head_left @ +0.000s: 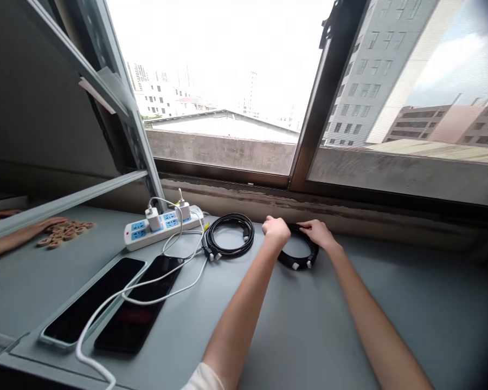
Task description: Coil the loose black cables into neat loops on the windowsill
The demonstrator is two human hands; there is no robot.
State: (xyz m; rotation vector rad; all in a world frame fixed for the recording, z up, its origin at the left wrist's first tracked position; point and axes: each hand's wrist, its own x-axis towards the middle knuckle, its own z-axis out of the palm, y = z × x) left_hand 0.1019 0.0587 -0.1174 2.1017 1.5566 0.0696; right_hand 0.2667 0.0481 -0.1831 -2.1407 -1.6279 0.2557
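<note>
Both my hands reach to a coiled black cable (299, 259) lying on the grey table near the window sill. My left hand (275, 229) is curled closed on the coil's left edge. My right hand (319, 232) rests on the coil's top right, fingers bent over it. A second coiled black cable (228, 237) lies just to the left, untouched.
A white power strip (162, 227) with two chargers and white cords feeds two dark phones (93, 300) (140, 306) at the left front. Another person's hand (44, 225) rests by small wooden pieces (65, 232) at far left. A metal shelf frame (106, 97) stands left; window behind.
</note>
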